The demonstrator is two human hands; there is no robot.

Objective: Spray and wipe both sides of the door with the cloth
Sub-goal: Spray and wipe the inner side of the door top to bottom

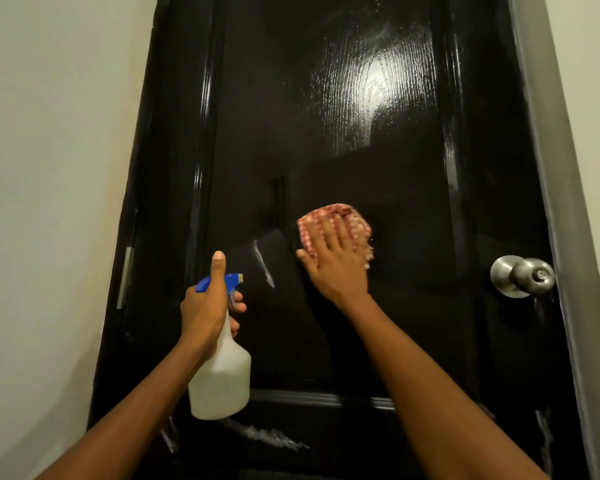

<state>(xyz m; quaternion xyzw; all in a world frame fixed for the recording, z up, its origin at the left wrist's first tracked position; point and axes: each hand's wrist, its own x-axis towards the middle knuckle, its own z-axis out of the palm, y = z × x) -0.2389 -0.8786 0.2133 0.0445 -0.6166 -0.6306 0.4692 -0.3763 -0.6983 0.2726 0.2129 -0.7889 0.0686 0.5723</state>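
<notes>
Right hand [338, 263], palm flat, pins red-checked cloth [329, 221] mid-panel on glossy black door [291, 133]; left hand [205, 306], clamped around translucent blue-nozzled spray bottle [220, 379], hangs lower left; droplets lie above the cloth.

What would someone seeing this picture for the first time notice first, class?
Probably the glossy black door filling the frame, with a bright glare and wet droplets high on its panel. Mid-door, the right hand presses a red checked cloth flat against it, while the left hand holds a spray bottle lower left. A silver knob sits at right.
</notes>
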